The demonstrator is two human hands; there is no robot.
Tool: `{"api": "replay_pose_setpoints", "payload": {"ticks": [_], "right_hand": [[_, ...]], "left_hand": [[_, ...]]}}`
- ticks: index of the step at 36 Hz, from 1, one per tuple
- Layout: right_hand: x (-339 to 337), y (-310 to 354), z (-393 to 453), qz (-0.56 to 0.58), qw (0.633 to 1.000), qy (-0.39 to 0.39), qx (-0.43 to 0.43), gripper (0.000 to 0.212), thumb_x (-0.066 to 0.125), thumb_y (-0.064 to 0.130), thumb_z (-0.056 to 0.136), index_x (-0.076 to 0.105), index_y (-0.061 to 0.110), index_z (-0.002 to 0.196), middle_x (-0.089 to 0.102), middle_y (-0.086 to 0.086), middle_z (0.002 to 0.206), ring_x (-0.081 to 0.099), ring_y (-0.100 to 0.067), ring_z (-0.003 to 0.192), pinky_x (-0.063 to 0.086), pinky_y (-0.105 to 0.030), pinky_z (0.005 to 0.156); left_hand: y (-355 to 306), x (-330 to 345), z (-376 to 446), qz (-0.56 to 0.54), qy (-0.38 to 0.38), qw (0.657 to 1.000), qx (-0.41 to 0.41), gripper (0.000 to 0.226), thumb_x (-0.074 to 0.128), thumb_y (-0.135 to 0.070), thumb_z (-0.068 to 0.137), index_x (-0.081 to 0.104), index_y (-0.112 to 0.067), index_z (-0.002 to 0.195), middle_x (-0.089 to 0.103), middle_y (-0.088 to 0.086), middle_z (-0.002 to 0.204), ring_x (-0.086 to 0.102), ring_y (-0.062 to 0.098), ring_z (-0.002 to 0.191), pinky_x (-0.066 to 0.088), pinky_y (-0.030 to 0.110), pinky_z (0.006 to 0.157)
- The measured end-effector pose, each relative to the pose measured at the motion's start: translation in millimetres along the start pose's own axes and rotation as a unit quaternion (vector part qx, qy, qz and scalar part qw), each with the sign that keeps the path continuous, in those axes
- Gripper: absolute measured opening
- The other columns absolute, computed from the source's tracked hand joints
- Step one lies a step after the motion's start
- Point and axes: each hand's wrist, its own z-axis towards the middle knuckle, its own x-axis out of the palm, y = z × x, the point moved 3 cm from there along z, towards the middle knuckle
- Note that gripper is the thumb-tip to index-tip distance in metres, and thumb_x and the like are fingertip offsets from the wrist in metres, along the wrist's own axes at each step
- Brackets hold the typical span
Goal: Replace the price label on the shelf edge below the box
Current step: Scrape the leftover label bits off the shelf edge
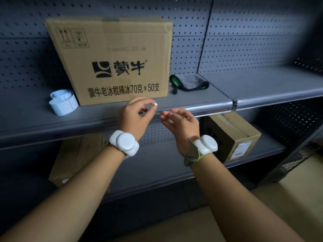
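A brown cardboard box point(115, 63) with black print stands on the grey shelf point(35, 119). Directly below it runs the shelf edge rail point(201, 109) with a glossy clear strip. My left hand point(135, 116) is raised in front of the rail, and its thumb and forefinger pinch a small pale, shiny piece point(155, 103); I cannot make out what it is. My right hand point(181, 123) hovers just right of it, fingers loosely curved with the tips at the rail. A roll of light blue labels point(63, 103) sits on the shelf left of the box.
A grey cloth with green and black trim point(189, 82) lies on the shelf right of the box. A smaller cardboard box point(232, 135) sits on the lower shelf at right, another point(76, 159) at left. Pegboard backs the shelves.
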Motion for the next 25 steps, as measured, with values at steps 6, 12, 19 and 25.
{"api": "replay_pose_setpoints", "payload": {"ticks": [6, 12, 19, 25], "right_hand": [[-11.0, 30.4, -1.7, -0.067, 0.997, -0.003, -0.045, 0.008, 0.065, -0.006, 0.084, 0.065, 0.0, 0.08, 0.063, -0.02, 0.082, 0.062, -0.026, 0.073, 0.057, -0.03, 0.075], [-30.5, 38.5, -2.0, -0.038, 0.998, -0.009, -0.05, 0.005, 0.063, -0.005, 0.087, 0.067, -0.004, 0.084, 0.066, -0.016, 0.077, 0.066, -0.02, 0.068, 0.06, -0.031, 0.076], [-47.3, 46.0, 1.2, -0.066, 0.993, -0.009, -0.098, 0.01, 0.062, 0.0, 0.089, 0.071, -0.005, 0.089, 0.071, -0.023, 0.087, 0.071, -0.027, 0.08, 0.059, -0.034, 0.081], [-57.5, 51.6, 1.5, -0.088, 0.987, 0.029, -0.132, 0.017, 0.057, -0.007, 0.087, 0.073, -0.001, 0.089, 0.072, -0.022, 0.087, 0.069, -0.031, 0.084, 0.058, -0.038, 0.085]], "left_hand": [[-28.0, 31.8, -2.1, -0.046, 0.057, 0.997, -0.018, 0.011, 0.073, -0.007, 0.078, 0.073, -0.012, 0.088, 0.064, -0.005, 0.087, 0.057, 0.009, 0.068, 0.048, 0.016, 0.062], [-37.6, 52.8, -1.7, -0.078, 0.082, 0.993, -0.043, 0.008, 0.073, -0.018, 0.08, 0.075, -0.018, 0.088, 0.068, -0.008, 0.086, 0.063, 0.004, 0.074, 0.052, 0.019, 0.067], [-50.9, 73.0, -4.4, -0.15, 0.087, 0.977, -0.125, 0.01, 0.074, -0.016, 0.081, 0.077, -0.023, 0.087, 0.075, -0.011, 0.081, 0.07, 0.005, 0.076, 0.055, 0.021, 0.073], [-61.5, 82.6, 0.0, -0.237, 0.068, 0.949, -0.198, 0.012, 0.078, -0.01, 0.076, 0.076, -0.022, 0.075, 0.075, -0.004, 0.072, 0.068, 0.006, 0.066, 0.051, 0.015, 0.065]]}}
